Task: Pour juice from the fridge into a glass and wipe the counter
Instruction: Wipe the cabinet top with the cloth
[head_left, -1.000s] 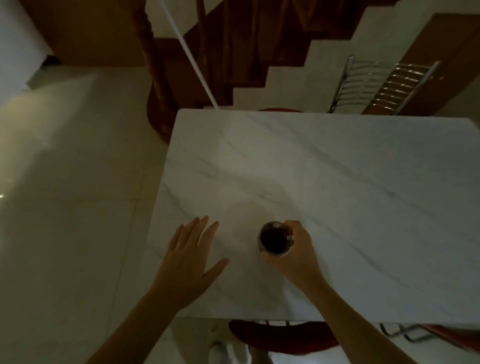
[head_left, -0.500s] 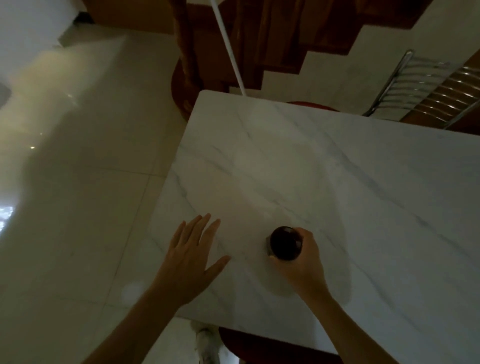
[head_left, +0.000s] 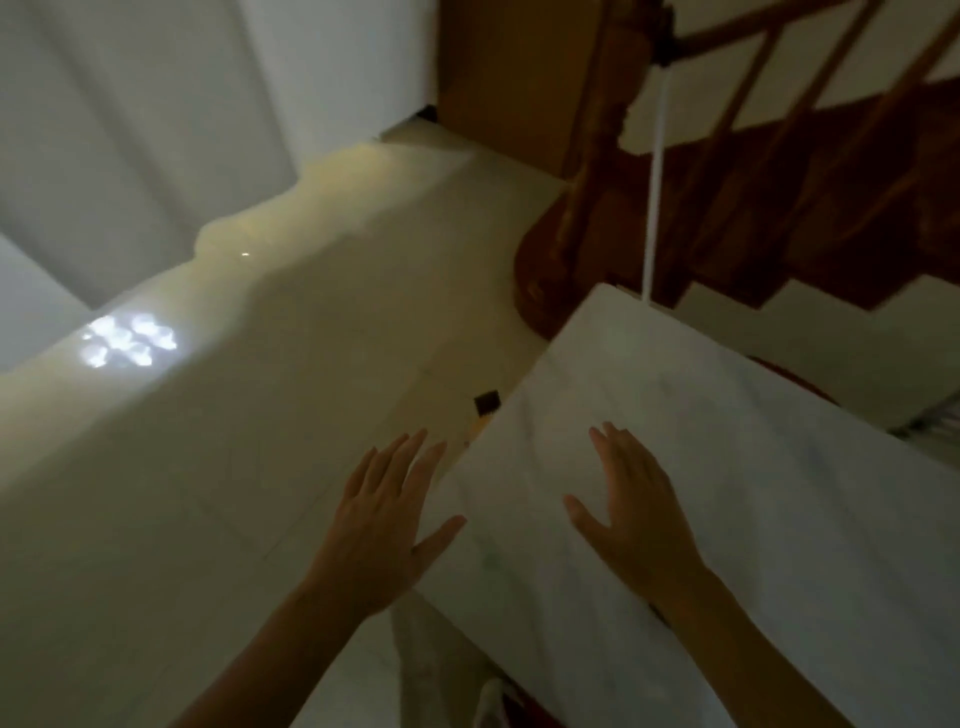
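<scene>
The white marble table fills the lower right of the head view. My right hand hovers flat over its near left part, fingers apart and holding nothing. My left hand is spread open at the table's left edge, mostly over the floor, with only its thumb over the marble. The glass of dark juice is out of view, and no fridge or cloth shows.
Pale glossy floor tiles stretch to the left with a bright light reflection. A wooden staircase with a carved newel post rises behind the table. A white pole stands at the table's far corner. White walls lie at upper left.
My right hand has let go of the glass, which is gone from view. The view has swung left toward the floor. Both hands are now spread open.
</scene>
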